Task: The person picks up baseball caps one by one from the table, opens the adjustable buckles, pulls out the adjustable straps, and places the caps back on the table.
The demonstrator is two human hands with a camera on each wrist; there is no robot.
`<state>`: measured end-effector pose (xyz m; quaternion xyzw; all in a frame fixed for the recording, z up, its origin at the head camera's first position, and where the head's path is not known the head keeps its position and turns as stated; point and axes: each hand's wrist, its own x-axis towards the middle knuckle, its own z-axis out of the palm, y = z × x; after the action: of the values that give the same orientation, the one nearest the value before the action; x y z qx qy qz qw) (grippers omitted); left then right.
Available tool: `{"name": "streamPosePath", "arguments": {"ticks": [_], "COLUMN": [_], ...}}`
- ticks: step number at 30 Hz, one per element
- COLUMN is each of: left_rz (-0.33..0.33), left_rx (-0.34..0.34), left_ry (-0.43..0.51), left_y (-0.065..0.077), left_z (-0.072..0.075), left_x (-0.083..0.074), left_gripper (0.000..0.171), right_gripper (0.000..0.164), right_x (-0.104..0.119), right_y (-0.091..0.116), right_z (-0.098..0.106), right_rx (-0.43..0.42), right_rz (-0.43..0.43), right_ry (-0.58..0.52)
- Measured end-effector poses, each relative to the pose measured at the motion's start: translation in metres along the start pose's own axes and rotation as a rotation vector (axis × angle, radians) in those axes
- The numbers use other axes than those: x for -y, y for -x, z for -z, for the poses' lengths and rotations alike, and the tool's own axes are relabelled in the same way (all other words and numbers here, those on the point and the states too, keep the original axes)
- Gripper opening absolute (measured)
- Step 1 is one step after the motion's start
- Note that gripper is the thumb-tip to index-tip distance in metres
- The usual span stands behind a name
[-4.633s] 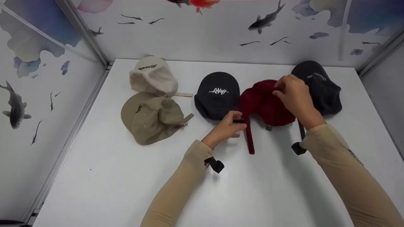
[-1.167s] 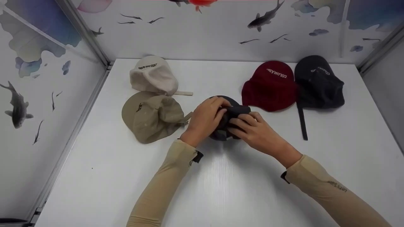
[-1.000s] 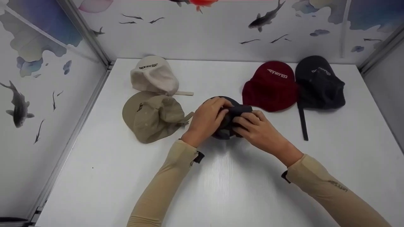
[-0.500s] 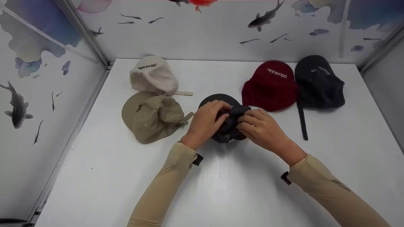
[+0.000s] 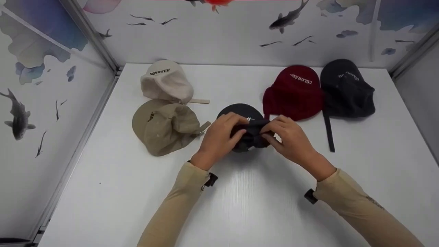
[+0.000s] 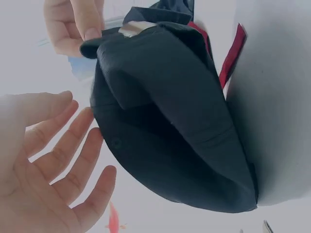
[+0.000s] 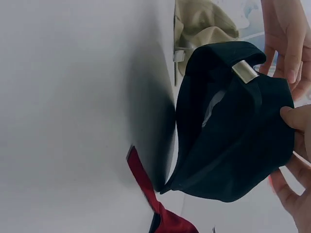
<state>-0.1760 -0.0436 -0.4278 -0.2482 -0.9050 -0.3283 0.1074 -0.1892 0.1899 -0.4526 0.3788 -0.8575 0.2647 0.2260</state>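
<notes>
A black baseball cap (image 5: 240,109) stands at the middle of the white table, its folded crown between both hands. My right hand (image 5: 291,139) pinches the crown's edge between thumb and fingers. On the other side my left hand (image 5: 219,137) has its fingers extended; in the left wrist view its fingertips (image 6: 92,138) lie against the cap's side, the thumb apart. The right wrist view shows the cap's metal buckle (image 7: 245,71) and its hollow underside. Part of the white lettering on the front shows between the hands.
Behind to the right lie a dark red cap (image 5: 293,97) and a dark navy cap (image 5: 348,92), side by side. At the left an off-white cap (image 5: 168,82) lies behind a khaki cap (image 5: 164,128). Printed panels (image 5: 219,41) border the table (image 5: 144,192).
Since the earliest frame the red cap has shifted back beside the navy one, and both hands have moved to the black cap. Lately the left fingers have loosened and more lettering shows.
</notes>
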Motion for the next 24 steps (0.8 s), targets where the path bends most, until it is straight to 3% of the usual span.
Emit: {"name": "streamPosePath", "arguments": {"ticks": [12,24], "left_rz": [-0.065,-0.054], "left_rx": [0.028,0.103], "left_ry": [0.019,0.039], "left_y": [0.011,0.015], "left_z": [0.006,0.007], "left_x": [-0.002,0.0], "left_gripper": [0.025,0.034], "right_gripper": [0.011,0.004], "right_x": [0.008,0.017], "right_y": [-0.004,-0.008], "right_z": [0.008,0.012], "right_rx": [0.024,-0.013], "right_rz": [-0.178,-0.387], "right_ry": [-0.15,-0.395]}}
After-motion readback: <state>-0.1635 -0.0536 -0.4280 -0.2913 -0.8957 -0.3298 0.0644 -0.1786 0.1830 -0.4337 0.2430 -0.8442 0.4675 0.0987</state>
